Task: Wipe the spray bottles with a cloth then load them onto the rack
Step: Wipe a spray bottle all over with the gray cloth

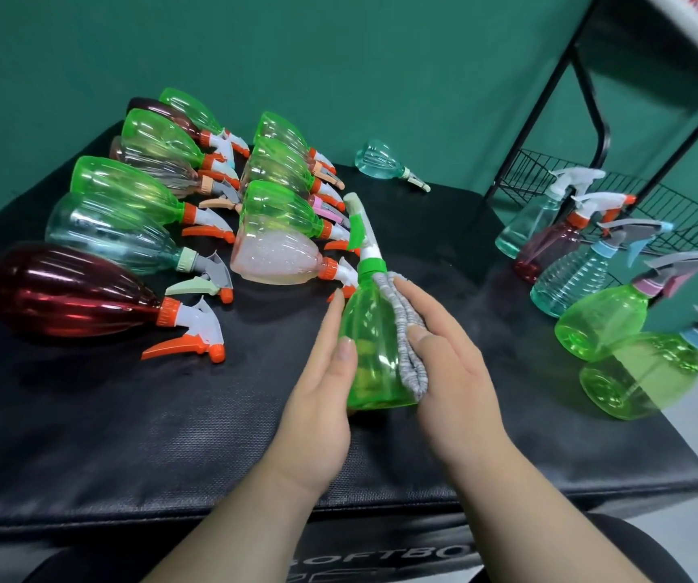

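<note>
Left hand (322,385) grips the green bottle (370,351), thumb across its front; right hand (448,368) presses the grey cloth (407,330) against it, apparently pinched under the thumb.

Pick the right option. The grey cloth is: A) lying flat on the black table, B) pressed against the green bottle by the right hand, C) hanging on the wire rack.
B: the right hand holds the grey cloth against the side of the upright green bottle.
</note>
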